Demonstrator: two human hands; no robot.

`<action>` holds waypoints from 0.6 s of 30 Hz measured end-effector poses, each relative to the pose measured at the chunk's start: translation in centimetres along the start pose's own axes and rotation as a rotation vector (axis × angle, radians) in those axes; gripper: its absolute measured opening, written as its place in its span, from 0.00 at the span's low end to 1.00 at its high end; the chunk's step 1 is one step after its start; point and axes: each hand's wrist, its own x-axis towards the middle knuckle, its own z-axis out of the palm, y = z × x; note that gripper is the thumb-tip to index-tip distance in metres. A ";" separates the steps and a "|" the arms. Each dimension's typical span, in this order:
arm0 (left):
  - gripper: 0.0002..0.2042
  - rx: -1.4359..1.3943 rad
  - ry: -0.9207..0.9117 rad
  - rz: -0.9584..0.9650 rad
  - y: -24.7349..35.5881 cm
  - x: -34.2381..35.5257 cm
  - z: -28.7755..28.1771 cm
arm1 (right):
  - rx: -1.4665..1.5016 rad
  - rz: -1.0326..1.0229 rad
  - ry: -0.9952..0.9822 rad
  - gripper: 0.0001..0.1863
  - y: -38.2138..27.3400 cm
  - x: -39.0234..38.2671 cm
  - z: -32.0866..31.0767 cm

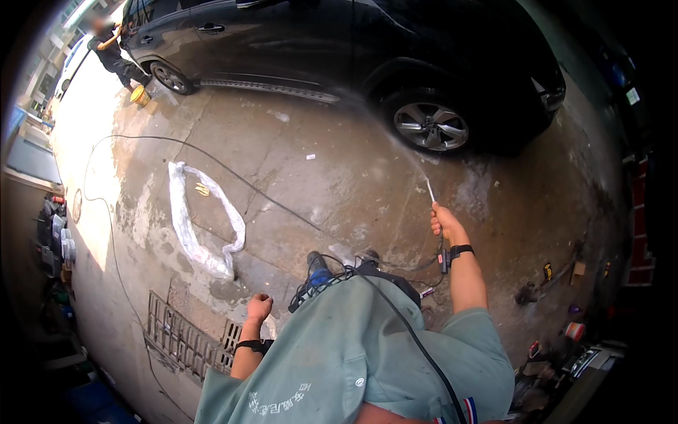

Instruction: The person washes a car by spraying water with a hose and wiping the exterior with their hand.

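My right hand (pixel 443 220) is closed around a thin spray wand (pixel 430 189) that points up and to the left. A mist of water fans from its tip toward the sill and front wheel (pixel 431 126) of a dark car (pixel 282 46). A black hose hangs below that hand. Low on the left, my left hand (pixel 260 307) is curled closed beside my shirt, with nothing visible in it. Both wrists carry black bands.
A long black hose (pixel 212 157) loops across the wet concrete floor. Crumpled clear plastic sheeting (pixel 185 226) lies at the left, near a metal drain grate (pixel 180 336). Another person (pixel 109 53) stands by the car's rear, beside a yellow bucket (pixel 140 95). Clutter lines both sides.
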 end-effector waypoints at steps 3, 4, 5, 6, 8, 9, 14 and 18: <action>0.19 -0.001 0.001 0.026 1.5 0.0 -0.7 | -0.105 -0.067 0.117 0.21 -0.2 -0.6 1.0; 0.19 0.002 0.000 0.029 1.7 -0.3 -0.7 | -0.101 -0.067 0.118 0.21 -0.3 -0.7 1.3; 0.19 0.030 -0.021 0.022 1.9 -0.6 -0.7 | -0.133 -0.095 0.131 0.21 -0.6 -0.8 1.6; 0.19 0.057 -0.042 0.015 1.9 -0.8 -0.6 | -0.167 -0.123 0.144 0.22 -0.9 -1.0 2.0; 0.20 0.074 -0.057 -0.001 0.4 -0.9 0.5 | -0.201 -0.137 0.150 0.22 -1.5 -1.5 2.9; 0.20 0.097 -0.100 -0.029 -0.7 -0.9 1.0 | -0.238 -0.150 0.155 0.22 -1.7 -1.6 3.2; 0.21 0.097 -0.196 -0.148 -4.3 -2.0 2.6 | -0.277 -0.164 0.150 0.23 -2.0 -0.1 3.1; 0.20 0.089 -0.179 -0.206 -7.0 -2.2 4.3 | -0.293 -0.126 0.190 0.23 -2.7 -0.2 3.7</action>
